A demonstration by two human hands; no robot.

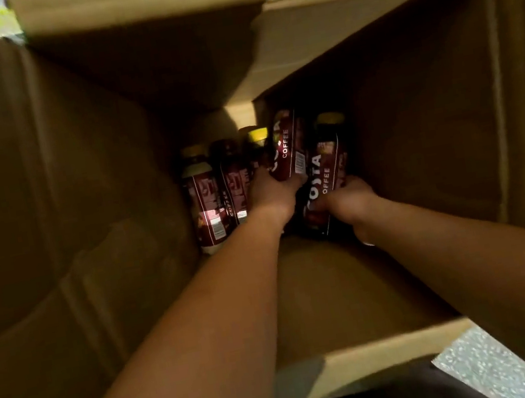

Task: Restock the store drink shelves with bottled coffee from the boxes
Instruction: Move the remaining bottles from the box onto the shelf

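— How far along are we?

— Both my arms are reaching deep into the large brown cardboard box (79, 194). Its floor on the near side of my hands lies bare, so I judge much of the box is already unloaded.

— What's left inside?

— Just outboard of my left hand (270, 194), about three dark coffee bottles with maroon labels (206, 204) are bunched at the far end. One beyond my knuckles shows a yellow cap (259, 134). I can't tell whether they stand or lie.

— And in hand?

— My left hand's fingers wrap round the bottom of a maroon-labelled Costa coffee bottle (287, 146). My right hand (353, 199) is clamped on a second Costa bottle (323, 174), right beside the first.

— The shelves?

— Not in view. As I see it, these two have yet to be shelved, then the rest.
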